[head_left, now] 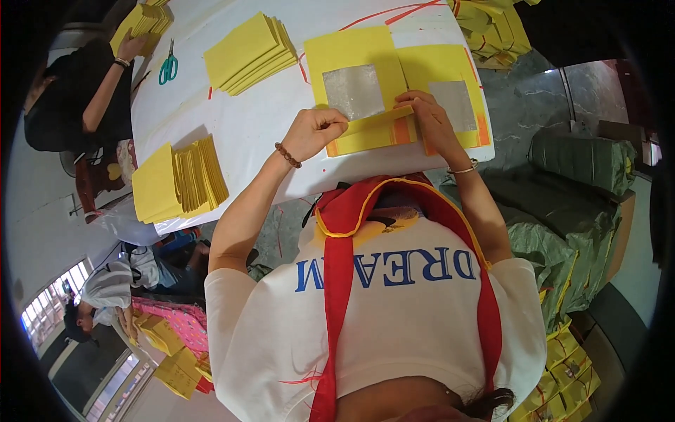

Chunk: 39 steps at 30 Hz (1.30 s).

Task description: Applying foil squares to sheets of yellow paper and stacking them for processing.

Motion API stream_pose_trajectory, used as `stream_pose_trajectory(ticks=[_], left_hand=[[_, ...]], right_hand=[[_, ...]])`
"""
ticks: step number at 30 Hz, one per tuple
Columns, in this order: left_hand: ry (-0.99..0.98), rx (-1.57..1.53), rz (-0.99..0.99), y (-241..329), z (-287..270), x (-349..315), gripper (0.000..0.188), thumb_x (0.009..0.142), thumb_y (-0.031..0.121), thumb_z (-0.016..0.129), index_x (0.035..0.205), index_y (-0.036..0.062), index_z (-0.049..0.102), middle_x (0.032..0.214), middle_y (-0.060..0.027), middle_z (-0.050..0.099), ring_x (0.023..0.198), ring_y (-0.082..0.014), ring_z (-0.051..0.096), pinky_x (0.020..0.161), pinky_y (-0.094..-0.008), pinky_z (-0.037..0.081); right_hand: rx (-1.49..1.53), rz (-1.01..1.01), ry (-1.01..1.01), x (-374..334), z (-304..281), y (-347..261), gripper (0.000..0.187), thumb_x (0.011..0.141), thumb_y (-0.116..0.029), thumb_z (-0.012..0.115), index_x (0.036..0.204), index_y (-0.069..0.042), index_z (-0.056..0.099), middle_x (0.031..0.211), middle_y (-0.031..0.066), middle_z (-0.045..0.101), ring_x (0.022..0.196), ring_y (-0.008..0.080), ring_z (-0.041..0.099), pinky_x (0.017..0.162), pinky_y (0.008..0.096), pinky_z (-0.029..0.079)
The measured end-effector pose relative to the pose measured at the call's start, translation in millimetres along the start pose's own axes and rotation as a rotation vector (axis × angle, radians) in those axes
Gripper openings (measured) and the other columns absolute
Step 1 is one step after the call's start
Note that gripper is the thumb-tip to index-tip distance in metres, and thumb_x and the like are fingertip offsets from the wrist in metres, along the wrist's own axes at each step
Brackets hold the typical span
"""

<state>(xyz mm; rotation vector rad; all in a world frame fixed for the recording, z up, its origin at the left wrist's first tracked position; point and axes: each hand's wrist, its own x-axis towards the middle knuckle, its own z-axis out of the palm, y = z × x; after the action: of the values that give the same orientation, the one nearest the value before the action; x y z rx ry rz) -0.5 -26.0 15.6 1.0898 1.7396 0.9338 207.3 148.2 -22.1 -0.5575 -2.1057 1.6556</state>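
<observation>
A yellow sheet of joss paper point(349, 52) with a silver foil square point(353, 90) lies at the near edge of the white table. Its near part is turned up in a narrow strip with an orange patch. My left hand point(313, 133) pinches the strip's left end between thumb and bent fingers. At the right end, my right hand point(432, 125) is closed on the same strip, its fingertips over the edge. Under that hand and to its right lies a second yellow sheet point(434, 63) with a silver square point(458, 105), partly covered.
Fanned stacks of yellow paper point(247, 55) and folded yellow paper point(179, 179) stand left on the white table point(246, 126). Teal scissors point(169, 65) lie beyond. A co-worker's hand point(131, 46) touches another stack at far left. Green wrapped bundles point(583, 162) stand right of the table.
</observation>
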Motion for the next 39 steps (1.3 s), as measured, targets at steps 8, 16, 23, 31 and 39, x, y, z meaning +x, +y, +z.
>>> stream_pose_trajectory(ticks=[8,16,23,31,39], left_hand=[[-0.035,0.016,-0.054,1,-2,-1,0.018,0.084,0.016,0.059,0.093,0.0016,0.065,0.071,0.0013,0.055,0.059,-0.004,0.044,0.051,-0.0201,0.038],[0.178,0.489,0.475,-5,-19,-4,0.044,0.074,0.012,0.066,0.117,0.013,0.058,0.125,-0.0102,0.052,0.121,-0.0298,0.041,0.099,-0.0384,0.032],[0.2,0.599,0.676,-7,-17,-23,0.027,0.082,0.018,0.057,0.107,0.0078,0.062,0.108,-0.0135,0.06,0.101,-0.0319,0.057,0.086,-0.0385,0.044],[0.319,0.276,-0.009,-4,11,-25,0.018,0.087,0.013,0.052,0.1,0.0028,0.06,0.075,-0.0152,0.061,0.067,-0.0298,0.059,0.061,-0.036,0.046],[0.322,-0.325,-0.191,-25,4,10,0.024,0.086,0.017,0.054,0.102,-0.0008,0.059,0.063,-0.0037,0.056,0.052,-0.0098,0.048,0.05,-0.0271,0.038]], right_hand=[[-0.196,-0.118,-0.02,-1,2,-5,0.021,0.088,-0.016,0.056,0.1,0.001,0.062,0.114,0.007,0.056,0.112,0.0192,0.047,0.093,0.0291,0.038],[0.361,0.254,0.033,5,6,12,0.024,0.081,-0.007,0.062,0.105,-0.003,0.061,0.114,0.0084,0.056,0.109,0.0189,0.049,0.089,0.0285,0.041],[-0.679,-0.444,0.015,1,-9,-30,0.032,0.072,-0.005,0.063,0.102,-0.015,0.064,0.108,0.0028,0.062,0.108,0.0232,0.053,0.097,0.0393,0.033],[-0.342,0.09,-0.025,7,6,-40,0.032,0.079,-0.018,0.066,0.109,-0.01,0.06,0.089,0.0091,0.066,0.082,0.0234,0.062,0.068,0.0328,0.046],[-0.356,0.117,0.16,22,19,-35,0.047,0.08,-0.023,0.067,0.123,-0.012,0.054,0.061,0.0038,0.05,0.052,0.014,0.047,0.052,0.0283,0.04]])
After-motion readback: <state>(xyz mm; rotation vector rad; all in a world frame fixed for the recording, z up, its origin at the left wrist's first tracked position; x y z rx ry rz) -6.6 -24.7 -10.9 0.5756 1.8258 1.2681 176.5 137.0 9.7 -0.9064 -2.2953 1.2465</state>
